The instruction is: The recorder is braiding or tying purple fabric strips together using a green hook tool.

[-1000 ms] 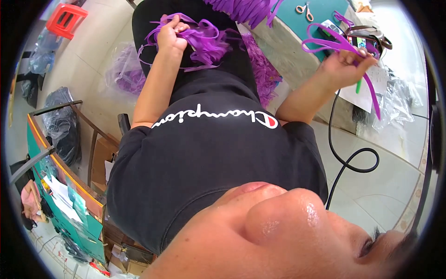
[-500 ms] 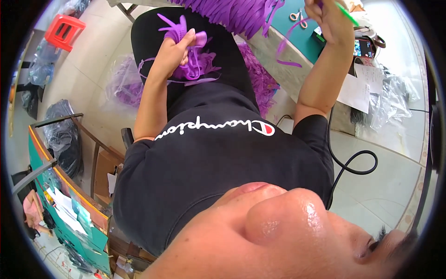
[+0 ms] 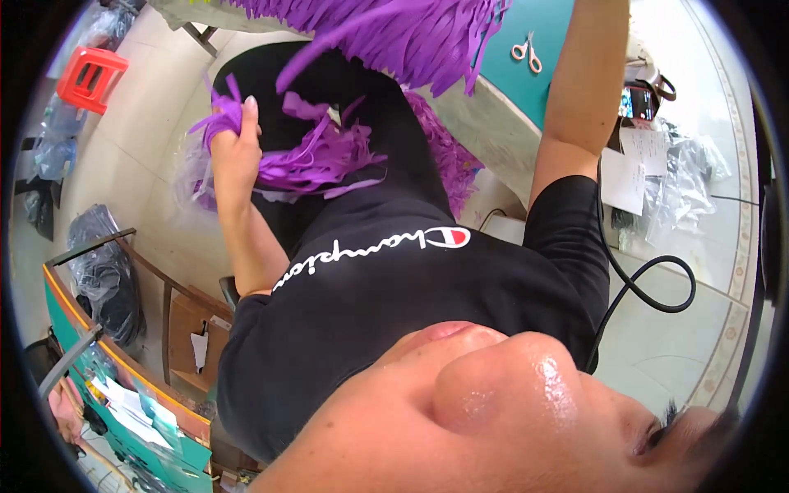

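Observation:
My left hand [image 3: 237,144] is closed round a bunch of purple strips [image 3: 223,115], held above my left thigh, with loose ends sticking out past the fingers. Beside it, a tangled pile of purple strips [image 3: 329,156] lies on my lap. A dense purple fringe [image 3: 403,41] hangs over the table edge in front of me, and one blurred strip [image 3: 316,53] slants across it. My right forearm [image 3: 583,90] reaches up and away past the top edge of the head view; the hand itself is out of sight.
Scissors [image 3: 528,53] lie on the green table mat [image 3: 503,70]. Right of my arm are a phone [image 3: 637,103], papers [image 3: 625,181] and clear plastic bags [image 3: 686,172]. More purple strips [image 3: 444,148] hang beside my leg. A red stool [image 3: 92,80] and a bagged black bundle [image 3: 103,271] stand left.
My left hand has moved left and down, away from the lap pile, with strips in it. My right hand, earlier seen with a green object, has gone up out of view.

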`<action>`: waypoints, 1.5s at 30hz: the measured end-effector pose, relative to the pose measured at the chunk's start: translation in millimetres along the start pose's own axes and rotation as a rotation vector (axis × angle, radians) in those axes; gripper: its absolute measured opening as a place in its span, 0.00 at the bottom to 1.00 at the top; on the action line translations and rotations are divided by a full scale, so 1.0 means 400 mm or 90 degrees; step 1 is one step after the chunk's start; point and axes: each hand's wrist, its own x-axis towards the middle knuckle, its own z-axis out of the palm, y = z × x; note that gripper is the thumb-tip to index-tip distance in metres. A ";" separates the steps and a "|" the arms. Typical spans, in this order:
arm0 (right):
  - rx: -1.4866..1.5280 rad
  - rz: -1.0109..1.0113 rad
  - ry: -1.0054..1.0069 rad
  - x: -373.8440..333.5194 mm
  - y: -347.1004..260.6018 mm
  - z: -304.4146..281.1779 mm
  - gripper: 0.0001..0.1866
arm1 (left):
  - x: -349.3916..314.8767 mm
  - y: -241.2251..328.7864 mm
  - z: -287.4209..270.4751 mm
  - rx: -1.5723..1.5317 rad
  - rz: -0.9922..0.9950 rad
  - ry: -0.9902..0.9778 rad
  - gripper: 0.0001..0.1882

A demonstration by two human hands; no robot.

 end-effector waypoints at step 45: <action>-0.536 -0.029 -0.265 -0.667 0.355 0.211 0.20 | -0.110 0.061 0.099 -0.663 -0.043 -0.451 0.33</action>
